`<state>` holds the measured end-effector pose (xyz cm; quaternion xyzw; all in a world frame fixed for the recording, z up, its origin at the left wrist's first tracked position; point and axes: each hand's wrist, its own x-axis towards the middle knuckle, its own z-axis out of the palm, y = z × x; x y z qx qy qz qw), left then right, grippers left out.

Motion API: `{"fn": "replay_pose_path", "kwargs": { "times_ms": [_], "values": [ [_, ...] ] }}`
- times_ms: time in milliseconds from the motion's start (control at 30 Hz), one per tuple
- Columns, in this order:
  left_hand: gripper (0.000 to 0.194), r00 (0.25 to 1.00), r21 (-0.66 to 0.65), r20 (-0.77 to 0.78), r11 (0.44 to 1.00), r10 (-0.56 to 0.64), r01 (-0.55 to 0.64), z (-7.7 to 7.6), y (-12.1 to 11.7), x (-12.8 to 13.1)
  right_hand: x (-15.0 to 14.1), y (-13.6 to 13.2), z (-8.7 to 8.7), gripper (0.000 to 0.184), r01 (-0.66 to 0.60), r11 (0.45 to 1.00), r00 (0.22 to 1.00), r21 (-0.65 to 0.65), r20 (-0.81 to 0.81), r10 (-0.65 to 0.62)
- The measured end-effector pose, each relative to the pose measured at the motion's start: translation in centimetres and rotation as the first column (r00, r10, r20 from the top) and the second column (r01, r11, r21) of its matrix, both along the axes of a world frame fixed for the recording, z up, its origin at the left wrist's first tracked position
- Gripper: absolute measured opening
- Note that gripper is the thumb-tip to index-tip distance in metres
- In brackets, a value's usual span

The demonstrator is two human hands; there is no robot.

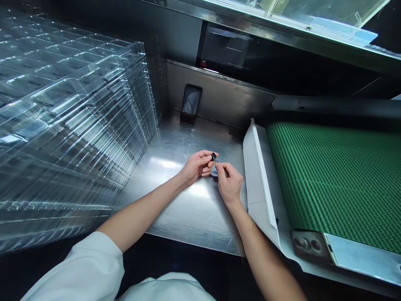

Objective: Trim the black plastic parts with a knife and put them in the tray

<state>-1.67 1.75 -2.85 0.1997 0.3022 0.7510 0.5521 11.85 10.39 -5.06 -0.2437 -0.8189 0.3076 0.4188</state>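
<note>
Above the middle of the metal bench point(175, 221), my left hand point(196, 168) pinches a small black part point(214, 156) between thumb and fingers. Its exact kind is too small to make out. My right hand point(230, 183) is closed just to the right, thumb and forefinger meeting at the lower end of the same part, where a thin light-coloured bit shows. Whether that bit belongs to the black part I cannot tell. Both hands are raised over the bench surface, fingertips nearly touching.
Tall stacks of clear plastic trays point(78, 108) line the left side. A phone point(191, 103) leans upright against the back metal wall. On the right, a white guard point(260, 179) borders a green conveyor belt point(341, 179). A metal-edged shelf point(257, 31) crosses above.
</note>
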Motion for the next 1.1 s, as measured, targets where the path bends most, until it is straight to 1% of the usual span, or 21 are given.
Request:
{"fn": "replay_pose_path", "kwargs": {
  "times_ms": [200, 300, 467, 567, 867, 1100],
  "values": [
    [0.041, 1.0, -0.002, -0.008, 1.0, -0.013, 0.013, 0.03, 0.0, 0.06, -0.01, 0.04, 0.03, 0.035, 0.012, 1.0, 1.0, -0.018, -0.008, -0.012],
    [0.041, 1.0, -0.004, -0.006, 1.0, -0.005, 0.005, 0.02, 0.03, 0.06, -0.03, -0.01, 0.07, 0.037, -0.002, 1.0, 1.0, -0.015, 0.008, 0.002],
    [0.04, 1.0, -0.01, -0.009, 1.0, -0.007, 0.007, 0.0, 0.05, 0.0, -0.11, -0.12, 0.18, 0.043, 0.031, 0.999, 0.999, -0.035, 0.03, -0.03],
    [0.041, 1.0, -0.016, -0.007, 1.0, -0.009, 0.009, -0.02, 0.04, -0.03, -0.14, -0.18, 0.24, 0.046, 0.028, 0.999, 0.998, -0.03, 0.053, -0.027],
    [0.042, 1.0, -0.016, -0.02, 1.0, -0.006, 0.006, 0.03, -0.01, 0.02, -0.02, -0.09, 0.14, 0.036, 0.006, 1.0, 1.0, -0.028, 0.009, -0.005],
    [0.041, 1.0, -0.013, -0.013, 1.0, -0.028, 0.027, -0.02, -0.01, -0.09, -0.01, -0.13, 0.25, 0.042, 0.019, 0.999, 0.999, -0.03, 0.038, -0.018]
  ]
}}
